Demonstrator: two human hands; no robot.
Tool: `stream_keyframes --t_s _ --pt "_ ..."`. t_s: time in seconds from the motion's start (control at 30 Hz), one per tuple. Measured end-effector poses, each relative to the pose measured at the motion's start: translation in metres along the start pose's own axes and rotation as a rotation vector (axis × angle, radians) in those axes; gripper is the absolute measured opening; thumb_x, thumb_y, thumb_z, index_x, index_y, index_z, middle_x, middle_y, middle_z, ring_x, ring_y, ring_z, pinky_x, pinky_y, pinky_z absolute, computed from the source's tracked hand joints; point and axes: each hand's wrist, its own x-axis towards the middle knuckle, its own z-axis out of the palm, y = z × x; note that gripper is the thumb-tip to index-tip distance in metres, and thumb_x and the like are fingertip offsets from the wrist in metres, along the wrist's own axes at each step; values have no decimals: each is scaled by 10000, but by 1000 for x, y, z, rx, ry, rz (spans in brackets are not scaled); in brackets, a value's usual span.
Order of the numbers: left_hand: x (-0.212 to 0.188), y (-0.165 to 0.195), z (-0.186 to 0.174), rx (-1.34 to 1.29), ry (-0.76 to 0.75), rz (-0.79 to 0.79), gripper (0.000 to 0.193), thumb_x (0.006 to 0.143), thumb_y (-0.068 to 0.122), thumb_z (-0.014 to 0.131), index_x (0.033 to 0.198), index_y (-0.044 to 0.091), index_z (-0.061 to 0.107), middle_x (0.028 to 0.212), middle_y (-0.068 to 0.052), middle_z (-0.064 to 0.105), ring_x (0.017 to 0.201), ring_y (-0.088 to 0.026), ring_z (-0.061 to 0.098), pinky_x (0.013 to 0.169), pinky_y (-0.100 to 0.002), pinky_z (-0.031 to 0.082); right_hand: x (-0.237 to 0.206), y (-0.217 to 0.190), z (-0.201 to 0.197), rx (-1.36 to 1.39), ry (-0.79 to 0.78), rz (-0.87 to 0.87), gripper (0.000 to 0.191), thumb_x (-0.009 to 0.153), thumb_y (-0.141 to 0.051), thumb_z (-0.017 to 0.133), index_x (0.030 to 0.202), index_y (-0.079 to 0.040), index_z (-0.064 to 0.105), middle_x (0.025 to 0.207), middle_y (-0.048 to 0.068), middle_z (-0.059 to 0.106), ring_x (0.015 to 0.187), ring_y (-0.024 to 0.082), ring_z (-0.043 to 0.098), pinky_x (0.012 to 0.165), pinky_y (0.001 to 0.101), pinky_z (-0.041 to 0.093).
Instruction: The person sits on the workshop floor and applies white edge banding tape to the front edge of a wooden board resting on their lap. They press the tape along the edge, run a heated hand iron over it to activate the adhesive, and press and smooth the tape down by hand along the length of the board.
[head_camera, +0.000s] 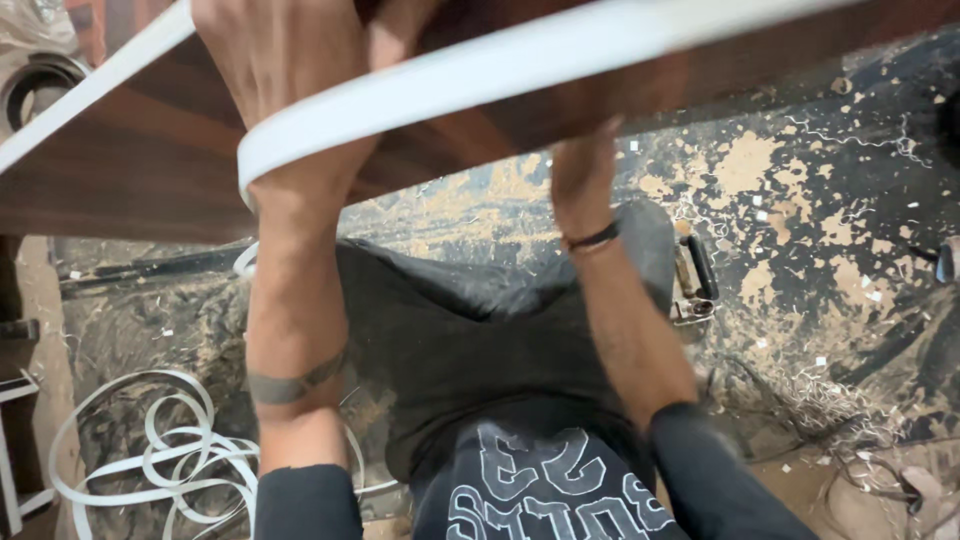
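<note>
- Nearest, the person's dark shirt and dark sleeves fill the lower middle; a black band sits on the right wrist.
- Near left, loose loops of white edge-banding offcuts (150, 460) lie on the dusty floor (820, 200), which is littered with sawdust and shavings.
- A small tool with a black handle (693, 280) lies on the floor just right of the right forearm.
- The right hand (585, 165) reaches up to the near edge of the dark wood-grain board (130, 150); its fingers are hidden, so its grip cannot be told.
- Farther up, the left hand (275, 70) lies on the board's face, fingers out of view.
- A white edge-banding strip (520, 65) curves across the board, passing over the left wrist.
</note>
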Motion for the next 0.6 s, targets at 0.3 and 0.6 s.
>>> stream_keyframes --t_s 0.3,0.6 --pt "-56 29 4 -1 -272 90 530 879 396 901 1115 49 577 1018 -116 569 1011 -330 547 1011 -487 402 -119 90 -39 393 147 331 264 1168 -308 608 1325 -98 583 1349 47 585 1312 243 512 1266 511 348" --pt "-90 20 -1 -76 -476 93 476 867 437 855 1070 76 619 991 -78 588 940 -305 546 828 -433 425 -158 87 -20 312 163 494 438 1013 -258 655 1421 -179 516 1536 25 500 1469 246 418 1272 566 300"
